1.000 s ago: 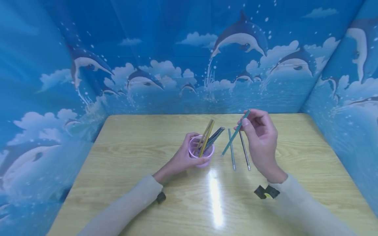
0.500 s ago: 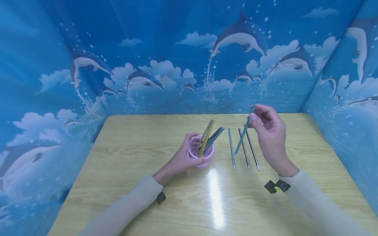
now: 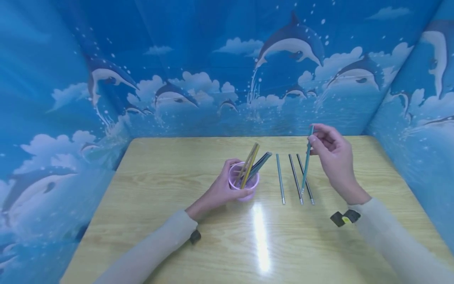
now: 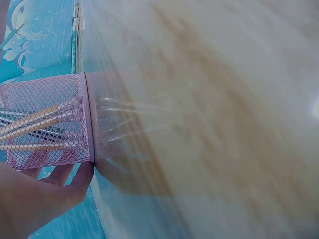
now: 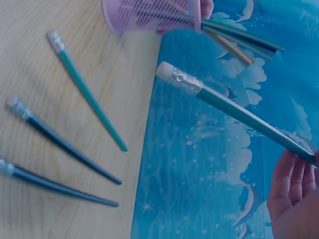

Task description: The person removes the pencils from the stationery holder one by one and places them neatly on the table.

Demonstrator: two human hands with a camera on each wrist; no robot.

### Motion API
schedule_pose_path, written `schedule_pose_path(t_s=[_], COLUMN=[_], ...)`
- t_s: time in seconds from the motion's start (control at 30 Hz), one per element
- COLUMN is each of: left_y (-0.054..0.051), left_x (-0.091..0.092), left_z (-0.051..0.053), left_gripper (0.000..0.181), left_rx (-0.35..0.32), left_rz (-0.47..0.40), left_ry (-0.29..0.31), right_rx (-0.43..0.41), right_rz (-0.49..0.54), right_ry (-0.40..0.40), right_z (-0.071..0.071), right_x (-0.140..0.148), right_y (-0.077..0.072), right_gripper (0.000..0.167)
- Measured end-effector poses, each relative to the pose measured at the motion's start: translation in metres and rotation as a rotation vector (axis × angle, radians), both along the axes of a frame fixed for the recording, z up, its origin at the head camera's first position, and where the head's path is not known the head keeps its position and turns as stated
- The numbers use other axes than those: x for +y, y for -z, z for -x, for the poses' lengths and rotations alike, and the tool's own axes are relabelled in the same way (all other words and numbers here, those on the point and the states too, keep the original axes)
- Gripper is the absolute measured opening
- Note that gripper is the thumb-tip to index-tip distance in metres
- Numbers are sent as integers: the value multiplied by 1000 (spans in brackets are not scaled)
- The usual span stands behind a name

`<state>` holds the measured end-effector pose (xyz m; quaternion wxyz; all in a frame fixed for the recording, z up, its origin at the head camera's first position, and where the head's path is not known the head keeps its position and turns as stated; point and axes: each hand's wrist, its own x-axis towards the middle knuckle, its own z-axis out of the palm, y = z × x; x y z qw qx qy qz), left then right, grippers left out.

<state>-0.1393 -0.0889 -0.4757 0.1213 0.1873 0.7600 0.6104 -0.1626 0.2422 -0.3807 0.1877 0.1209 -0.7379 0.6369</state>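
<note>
A pink mesh cup [image 3: 244, 195] [image 4: 45, 89] stands on the table with several pencils leaning in it, yellow ones [image 3: 250, 165] and dark or green ones [image 3: 261, 161]. My left hand [image 3: 225, 187] [image 4: 45, 194] curls round its left side. My right hand [image 3: 335, 159] [image 5: 296, 194] pinches a green pencil [image 3: 307, 161] [image 5: 239, 114] by its upper end, eraser end down, above the dark pencils. Lying on the table are one green pencil [image 3: 280, 177] [image 5: 89, 97] and two dark pencils [image 3: 295, 177] [image 3: 308, 187], roughly side by side between cup and right hand.
The wooden table [image 3: 159, 169] ends at a blue dolphin-print backdrop [image 3: 213, 114] behind and at both sides. A bright light reflection [image 3: 261, 240] shows on the tabletop in front of the cup.
My right hand has moved to the right with the green pencil, which now hangs more upright and over the rightmost dark pencil. My left hand and the cup have kept their place.
</note>
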Motion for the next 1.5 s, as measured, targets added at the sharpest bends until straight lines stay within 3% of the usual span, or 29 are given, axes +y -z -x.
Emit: schedule_pose_path(t_s=[0.27, 1.07, 1.5], left_y=[0, -1, -2], left_x=[1, 0, -1], left_z=[0, -1, -2], left_gripper=[95, 96, 98], left_rx=[1, -15, -14], left_rz=[12, -17, 3], left_ry=[-6, -5, -9], right_rx=[-59, -516, -568], right_rz=[-162, -346, -562], right_ry=[8, -82, -149], right_z=[15, 53, 64], right_x=[21, 65, 63], right_y=[12, 58, 74], right_gripper=[41, 52, 47])
